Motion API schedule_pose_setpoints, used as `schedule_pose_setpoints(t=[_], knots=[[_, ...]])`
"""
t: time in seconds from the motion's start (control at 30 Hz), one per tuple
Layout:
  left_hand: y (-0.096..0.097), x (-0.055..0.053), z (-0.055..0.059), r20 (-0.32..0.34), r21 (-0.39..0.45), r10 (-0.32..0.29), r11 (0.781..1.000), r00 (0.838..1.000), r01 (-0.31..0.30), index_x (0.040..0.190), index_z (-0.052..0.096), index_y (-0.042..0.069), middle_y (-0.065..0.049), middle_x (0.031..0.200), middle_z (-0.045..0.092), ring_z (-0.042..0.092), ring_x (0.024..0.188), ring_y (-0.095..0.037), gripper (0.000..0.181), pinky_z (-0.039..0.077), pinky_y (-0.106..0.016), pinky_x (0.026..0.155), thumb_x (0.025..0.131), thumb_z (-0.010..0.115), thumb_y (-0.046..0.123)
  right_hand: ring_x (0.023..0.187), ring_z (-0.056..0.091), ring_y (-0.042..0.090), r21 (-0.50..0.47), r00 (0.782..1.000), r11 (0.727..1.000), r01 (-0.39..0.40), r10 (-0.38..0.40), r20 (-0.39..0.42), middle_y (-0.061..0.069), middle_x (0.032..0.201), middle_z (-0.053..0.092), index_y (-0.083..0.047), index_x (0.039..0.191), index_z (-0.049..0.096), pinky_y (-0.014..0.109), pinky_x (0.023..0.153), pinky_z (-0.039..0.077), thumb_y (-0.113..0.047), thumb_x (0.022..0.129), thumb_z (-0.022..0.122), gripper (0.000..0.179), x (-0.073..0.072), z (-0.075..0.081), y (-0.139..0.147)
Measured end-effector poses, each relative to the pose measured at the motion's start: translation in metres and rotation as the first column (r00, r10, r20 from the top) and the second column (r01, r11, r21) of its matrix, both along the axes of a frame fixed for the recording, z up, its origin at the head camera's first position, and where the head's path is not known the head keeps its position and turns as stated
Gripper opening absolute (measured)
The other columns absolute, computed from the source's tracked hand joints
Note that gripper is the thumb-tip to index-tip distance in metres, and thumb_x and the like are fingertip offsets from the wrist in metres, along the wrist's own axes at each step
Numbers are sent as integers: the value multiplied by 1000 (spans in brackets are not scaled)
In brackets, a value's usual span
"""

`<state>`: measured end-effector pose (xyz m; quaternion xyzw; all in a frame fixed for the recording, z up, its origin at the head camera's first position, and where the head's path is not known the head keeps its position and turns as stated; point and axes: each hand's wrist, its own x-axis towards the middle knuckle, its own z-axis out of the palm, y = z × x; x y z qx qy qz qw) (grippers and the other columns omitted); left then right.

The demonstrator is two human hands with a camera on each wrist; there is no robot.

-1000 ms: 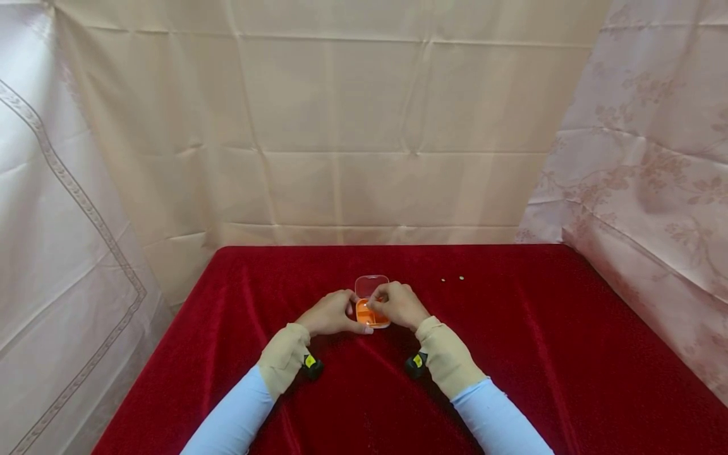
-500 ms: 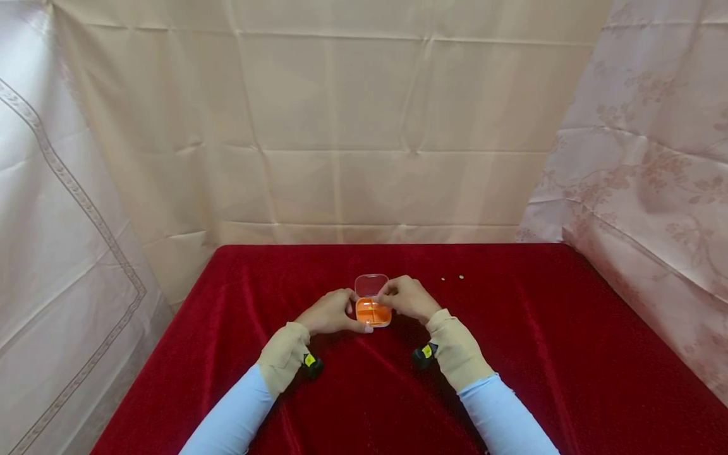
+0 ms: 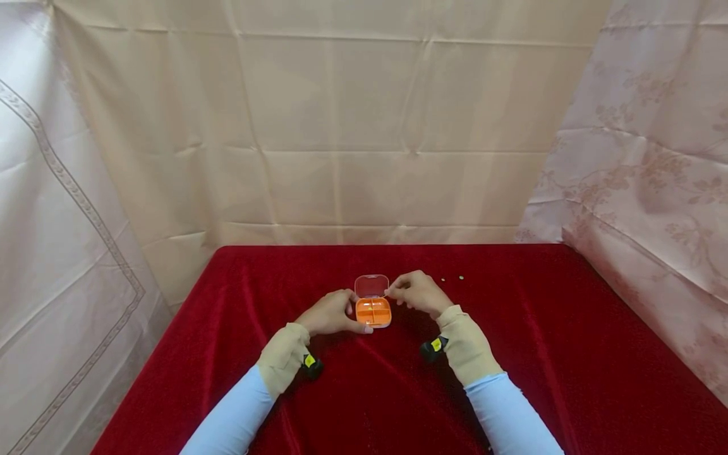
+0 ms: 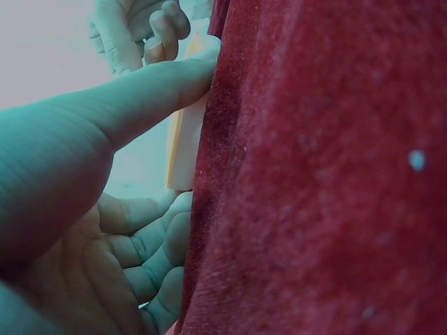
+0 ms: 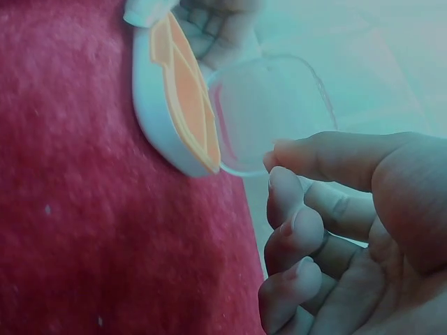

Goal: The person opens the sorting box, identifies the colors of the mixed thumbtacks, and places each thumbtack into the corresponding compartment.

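An orange and white pill box [image 3: 373, 320] with several compartments stands on the table, its clear lid [image 3: 372, 285] raised at the back. A small pale speck shows in one compartment. My left hand [image 3: 330, 313] grips the box from the left, thumb at its front and fingers behind. In the left wrist view, the thumb [image 4: 167, 84] crosses in front of the white wall. My right hand [image 3: 421, 294] is beside the lid's right edge, fingers loosely curled. The right wrist view shows thumb and index fingertips [image 5: 279, 162] close together, with nothing visible between them.
Two small pale tablets lie behind and right of my right hand, a smaller tablet [image 3: 443, 279] and a larger tablet [image 3: 461, 277]. Red velvet cloth [image 3: 364, 392] covers the table. A beige curtain [image 3: 341, 126] hangs behind the far edge.
My right hand has moved from over the pill box back and right to beside the lid, uncovering the compartments. My left hand and the box have stayed put.
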<state>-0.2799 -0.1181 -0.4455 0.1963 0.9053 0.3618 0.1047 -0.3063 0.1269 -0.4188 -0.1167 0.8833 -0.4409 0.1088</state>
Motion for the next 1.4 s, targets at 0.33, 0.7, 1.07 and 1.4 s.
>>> schedule_pose_setpoints(t=[0.33,0.7,1.07,1.4], knots=[[1,1,2,23,1,10,1000,1000,-10,115,61,7,-2,87,57,53,79,-16,60,45,-32,73,76,92,40,65,55,16,-11,998,998,68,-68,5,5,77,66,-3,103,76,28,58,46,-22,96,74,20,-5,1,17],[1,2,2,11,-15,0,1000,1000,0,118,61,6,-2,85,56,52,78,-16,62,44,-31,71,76,92,39,65,53,17,-38,990,990,138,-138,19,6,78,66,-2,107,75,29,57,45,-25,97,73,25,-16,-3,41],[0,0,-1,5,-13,-3,1000,1000,3,117,61,7,-2,85,56,52,78,-16,62,44,-31,71,76,92,41,64,51,13,-97,969,965,245,-245,15,4,83,65,2,116,71,28,57,44,-26,101,67,31,-21,-7,79],[0,1,-2,-3,7,11,1000,1000,-11,116,61,8,-1,87,57,52,80,-15,62,44,-32,74,75,93,40,64,53,14,-132,951,942,309,-309,17,10,87,68,5,116,69,31,59,46,-26,102,67,35,-23,-5,93]])
